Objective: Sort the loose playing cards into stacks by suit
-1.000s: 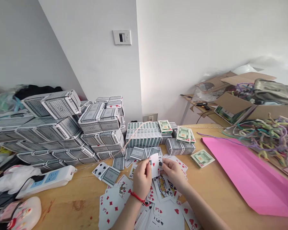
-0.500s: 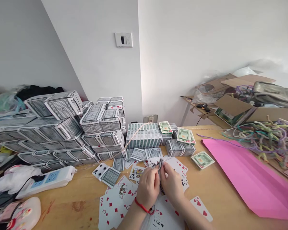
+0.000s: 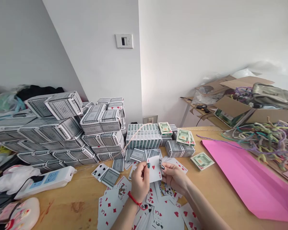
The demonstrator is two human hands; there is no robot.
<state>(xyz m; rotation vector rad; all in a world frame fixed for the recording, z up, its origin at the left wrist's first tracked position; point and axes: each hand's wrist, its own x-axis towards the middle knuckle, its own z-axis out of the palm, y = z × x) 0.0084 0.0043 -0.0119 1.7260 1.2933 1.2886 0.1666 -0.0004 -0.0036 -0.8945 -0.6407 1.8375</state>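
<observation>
My left hand (image 3: 141,180), with a red cord at the wrist, pinches the left edge of an ace of hearts (image 3: 154,171), its face turned up toward me. At the card's right edge, my right hand (image 3: 172,174) has its thumb and fingers closed on a card whose face is mostly hidden. Beneath both hands lie loose face-up cards (image 3: 109,206), with a face-down card (image 3: 110,176) to the left.
Blocks built of playing cards (image 3: 63,105) rise at the left. Green card boxes (image 3: 144,135) stand behind the hands, one green box (image 3: 202,160) lies right. A power strip (image 3: 49,180), pink sheet (image 3: 249,179) and tangled yarn (image 3: 268,140) flank them.
The hands have moved slightly apart, and the ace of hearts now shows flat between them. The earlier folded-looking, edge-on view of the held cards is gone.
</observation>
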